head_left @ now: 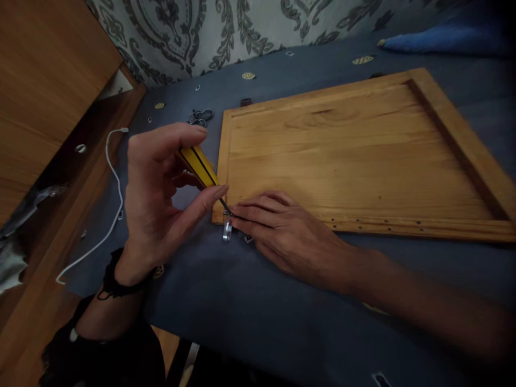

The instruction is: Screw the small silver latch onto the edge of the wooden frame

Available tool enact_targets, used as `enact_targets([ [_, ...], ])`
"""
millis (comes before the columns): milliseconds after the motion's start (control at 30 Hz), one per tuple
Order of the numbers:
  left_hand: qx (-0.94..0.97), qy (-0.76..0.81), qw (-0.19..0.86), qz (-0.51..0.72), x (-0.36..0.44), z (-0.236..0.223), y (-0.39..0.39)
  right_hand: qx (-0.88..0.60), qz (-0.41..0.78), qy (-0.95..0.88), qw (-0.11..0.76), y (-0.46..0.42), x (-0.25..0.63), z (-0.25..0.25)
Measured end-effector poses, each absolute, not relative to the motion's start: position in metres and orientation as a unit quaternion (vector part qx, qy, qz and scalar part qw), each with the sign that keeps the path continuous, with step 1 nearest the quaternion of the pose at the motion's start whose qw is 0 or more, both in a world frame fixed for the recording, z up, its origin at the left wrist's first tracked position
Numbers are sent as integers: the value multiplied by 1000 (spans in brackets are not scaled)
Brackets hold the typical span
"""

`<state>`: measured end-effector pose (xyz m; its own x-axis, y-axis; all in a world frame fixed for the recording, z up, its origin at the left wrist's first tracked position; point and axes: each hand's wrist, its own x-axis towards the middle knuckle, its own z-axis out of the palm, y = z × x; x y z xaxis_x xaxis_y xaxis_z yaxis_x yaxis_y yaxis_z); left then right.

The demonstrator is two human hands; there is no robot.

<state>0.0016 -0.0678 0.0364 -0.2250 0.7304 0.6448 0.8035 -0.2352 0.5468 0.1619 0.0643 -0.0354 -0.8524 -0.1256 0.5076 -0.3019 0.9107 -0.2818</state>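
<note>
My left hand (pixel 161 199) is closed around the yellow handle of a screwdriver (pixel 200 167), which slants down to the right. Its thin metal tip meets the lower left corner of a framed wooden panel (pixel 306 145). At that corner a small shiny metal fitting (pixel 227 231) juts over the panel's near edge. My right hand (pixel 282 231) rests across this edge, its fingers close together and their tips against the screwdriver's tip. What those fingertips pinch is too small and covered to make out.
The panel lies on a dark blue patterned cloth (pixel 250 322). Beyond my left hand are dark metal pieces (pixel 200 116). A white cable (pixel 116 177) runs along the left, beside wooden furniture (pixel 44 80). A blue cloth item (pixel 447 40) lies at the far right.
</note>
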Motion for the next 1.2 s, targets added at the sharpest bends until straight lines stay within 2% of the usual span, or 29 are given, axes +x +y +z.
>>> enact_targets([
  [1200,-624,-618,29,-478,2,32,-68,126,176,-947,238,65,160,-36],
])
